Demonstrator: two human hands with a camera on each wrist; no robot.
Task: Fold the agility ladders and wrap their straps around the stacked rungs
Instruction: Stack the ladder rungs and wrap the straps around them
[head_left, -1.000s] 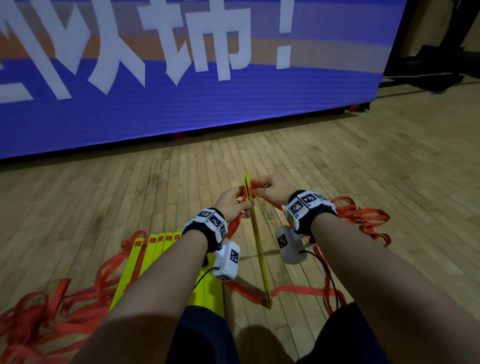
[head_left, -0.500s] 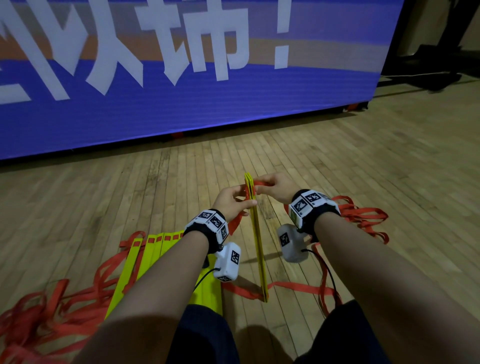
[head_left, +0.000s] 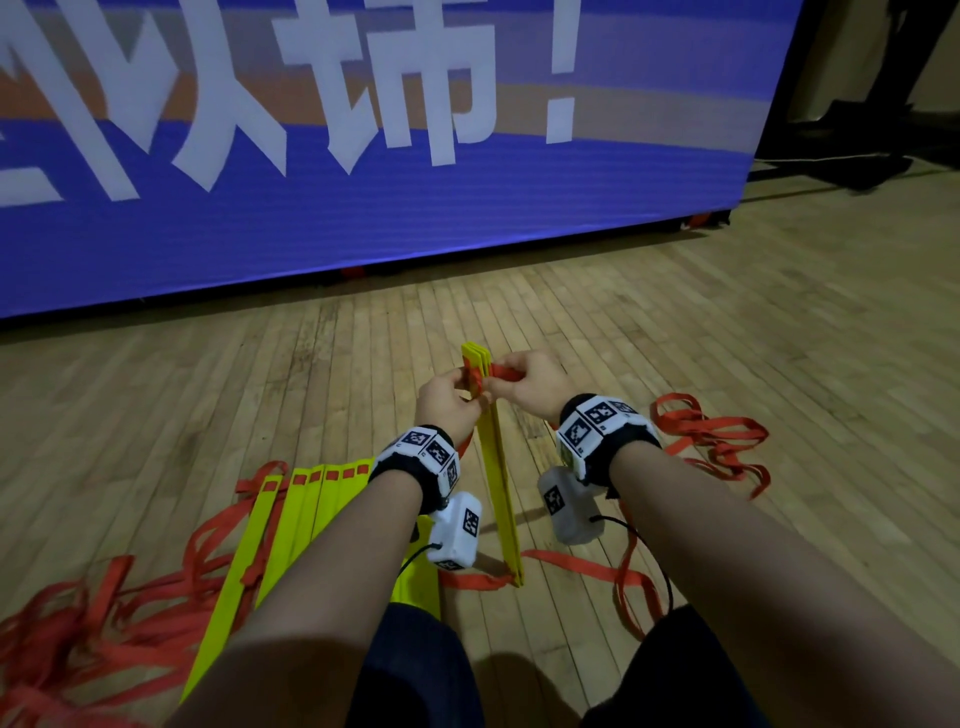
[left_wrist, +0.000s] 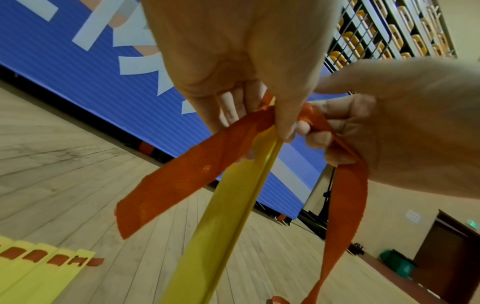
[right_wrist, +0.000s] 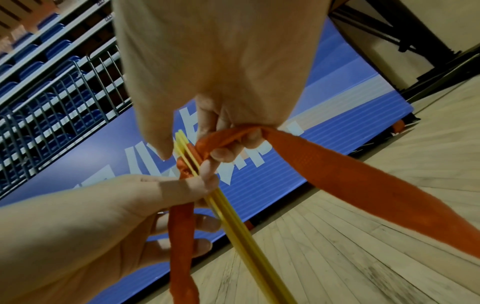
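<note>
A stack of yellow rungs (head_left: 498, 483) stands on edge, its near end on the floor and its far end raised. My left hand (head_left: 449, 400) pinches the stack near the top, thumb on the rungs' edge (left_wrist: 226, 216), with a length of orange strap (left_wrist: 187, 176) under its fingers. My right hand (head_left: 530, 382) curls its fingers round the strap (right_wrist: 350, 181) close against the rungs (right_wrist: 241, 232). The strap (head_left: 501, 371) crosses the top of the stack between both hands. My left hand (right_wrist: 91, 226) shows below in the right wrist view.
A second ladder's yellow rungs (head_left: 291, 519) lie fanned on the wooden floor at my left, amid tangled orange straps (head_left: 78, 639). More loose strap (head_left: 711, 436) lies at the right. A blue banner wall (head_left: 363, 234) stands ahead. My knees (head_left: 415, 675) are at the bottom.
Both hands have closed in a little at the stack's top end. The orange strap now shows on the left face of the stack. The stack stays propped on the floor.
</note>
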